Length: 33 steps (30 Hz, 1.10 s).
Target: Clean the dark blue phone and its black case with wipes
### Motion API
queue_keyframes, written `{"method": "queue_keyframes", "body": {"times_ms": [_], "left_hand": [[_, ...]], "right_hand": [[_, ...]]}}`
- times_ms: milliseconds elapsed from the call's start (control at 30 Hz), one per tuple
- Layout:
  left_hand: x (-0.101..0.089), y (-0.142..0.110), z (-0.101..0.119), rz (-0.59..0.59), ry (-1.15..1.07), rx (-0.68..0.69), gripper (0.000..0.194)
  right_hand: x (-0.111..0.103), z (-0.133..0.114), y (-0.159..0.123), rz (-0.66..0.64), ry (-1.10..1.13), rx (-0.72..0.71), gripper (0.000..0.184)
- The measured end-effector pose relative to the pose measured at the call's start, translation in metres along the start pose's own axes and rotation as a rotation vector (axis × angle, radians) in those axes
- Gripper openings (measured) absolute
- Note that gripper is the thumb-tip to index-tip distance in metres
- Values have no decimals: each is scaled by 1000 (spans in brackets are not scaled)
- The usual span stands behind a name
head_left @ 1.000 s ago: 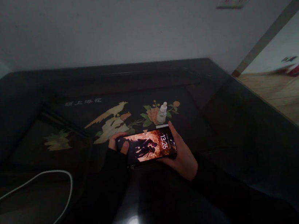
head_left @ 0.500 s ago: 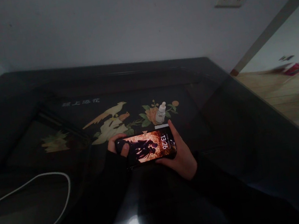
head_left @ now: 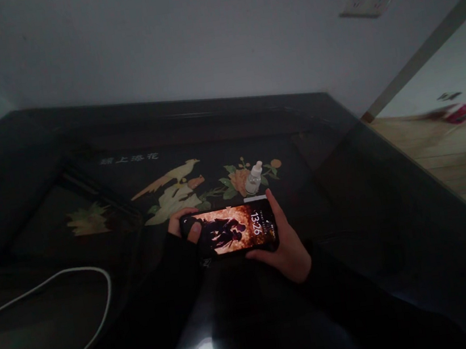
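A black-edged smartphone [head_left: 232, 230] sits sideways in the person's two hands, its long edges running left to right. Its lock screen is lit, showing 13:26 turned on its side over a fiery orange wallpaper with dark figures. The left hand [head_left: 182, 227] grips one short end, thumb at the screen's edge; the right hand [head_left: 289, 258] cups the other end.
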State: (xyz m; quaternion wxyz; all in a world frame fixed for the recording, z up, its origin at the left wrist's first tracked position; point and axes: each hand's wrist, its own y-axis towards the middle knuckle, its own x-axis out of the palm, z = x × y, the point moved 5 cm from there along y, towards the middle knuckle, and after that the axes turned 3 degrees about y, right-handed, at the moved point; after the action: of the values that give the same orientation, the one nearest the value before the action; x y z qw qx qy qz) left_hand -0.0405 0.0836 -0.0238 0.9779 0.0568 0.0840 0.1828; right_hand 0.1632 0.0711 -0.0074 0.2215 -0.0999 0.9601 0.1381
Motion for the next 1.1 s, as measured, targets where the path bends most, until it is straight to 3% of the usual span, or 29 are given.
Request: {"method": "queue_keyframes", "body": {"times_ms": [100, 167, 267, 433, 567, 1100], "left_hand": [[-11, 12, -5, 31, 22, 65, 25], [-17, 18, -10, 38, 41, 49, 31], [-20, 18, -12, 26, 46, -26, 34], [-17, 6, -1, 110, 7, -70, 29], [-15, 5, 5, 100, 34, -41, 27], [-15, 1, 20, 84, 66, 69, 21]], "right_hand": [[5, 7, 0, -143, 325, 131, 89], [10, 10, 0, -242, 533, 192, 78], [11, 12, 2, -290, 675, 192, 72], [12, 16, 5, -320, 697, 201, 64], [11, 18, 5, -308, 677, 204, 55], [12, 15, 5, -328, 630, 192, 56]]}}
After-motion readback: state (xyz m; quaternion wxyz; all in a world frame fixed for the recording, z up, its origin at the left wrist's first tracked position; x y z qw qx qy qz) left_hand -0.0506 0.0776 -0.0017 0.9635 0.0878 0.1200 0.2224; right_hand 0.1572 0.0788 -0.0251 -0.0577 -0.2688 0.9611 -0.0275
